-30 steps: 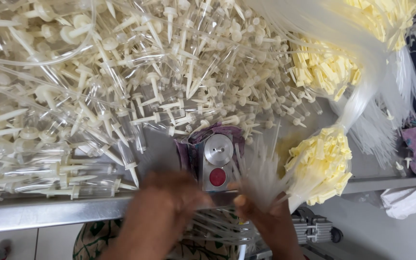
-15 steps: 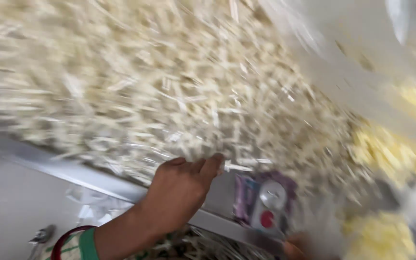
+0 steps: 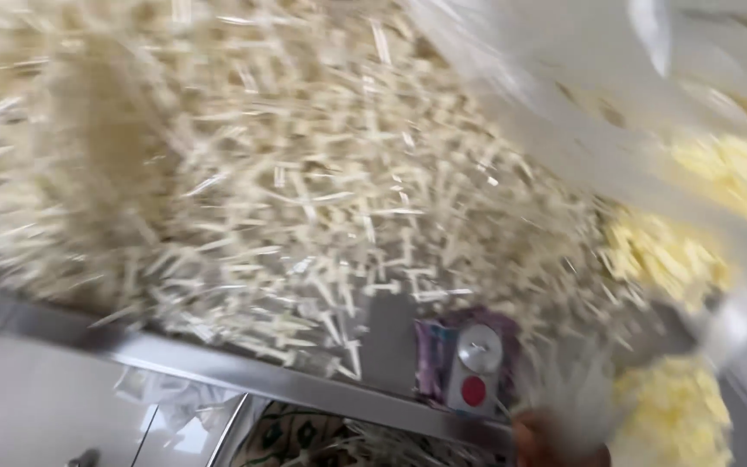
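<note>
Only one hand in view, at the bottom edge right of centre: a blurred part of it, pressed against a bunch of clear thin plastic pieces that fan upward from it. Likely the right hand; whether clenched on the bunch or merely touching, cannot tell through the blur. Left hand gone from view, though half a second ago reaching up onto the pile with fingers spread, arm rising from the lower left.

Largest of all, filling most of the view: pile of pale cream plastic parts, heavily smeared by motion, sharper only near the lower middle. Same pile as before, now shifted so that more of its left stretch shows.

Across the upper right: clear plastic bag, draped and blurred. Under and beside it, heaps of yellow plastic parts, one at the lower right just beside the hand, another higher up.

Along the lower left, running slantwise: grey metal table edge, with the pile resting above it.

Just left of the hand, on the table near its edge: small grey device with a round silver knob and a red button, against a purple backing. Closer to frame centre than half a second ago.

Below the table edge: patterned cloth and white crumpled cloth.
</note>
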